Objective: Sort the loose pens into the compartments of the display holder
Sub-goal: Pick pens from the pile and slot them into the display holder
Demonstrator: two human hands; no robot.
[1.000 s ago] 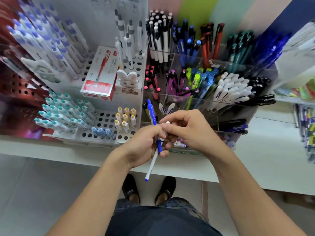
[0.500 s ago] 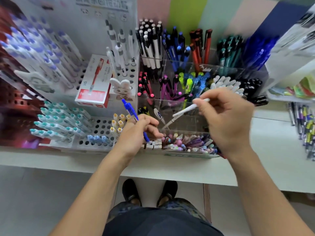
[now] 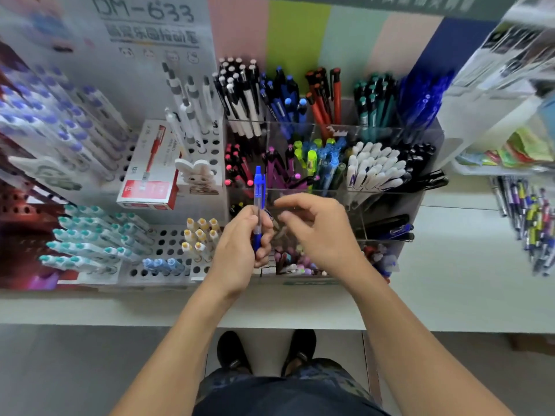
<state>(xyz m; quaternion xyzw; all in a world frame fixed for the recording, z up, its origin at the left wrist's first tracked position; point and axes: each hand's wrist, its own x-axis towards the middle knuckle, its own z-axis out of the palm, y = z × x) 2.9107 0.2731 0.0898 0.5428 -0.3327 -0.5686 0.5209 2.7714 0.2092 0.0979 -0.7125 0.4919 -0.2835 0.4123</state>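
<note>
white display card (image 3: 144, 31): "BM-633" handwritten-style on top, first letter unclear; line of Chinese characters below, too blurred to read
red pen box (image 3: 150, 172): "12" on its side; other print too small
other pens, holder labels: nothing legible

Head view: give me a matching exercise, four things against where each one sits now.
Things:
1. blue click pen with clear barrel
2. red and white pen box
3. red-orange pens
4. white-capped pens

Places:
A. back row of the clear display holder
B. in the left hand
C. on the white perforated rack
D. middle row, beside the black pens

Pairs: 1-B, 2-C, 3-A, 4-D
</note>
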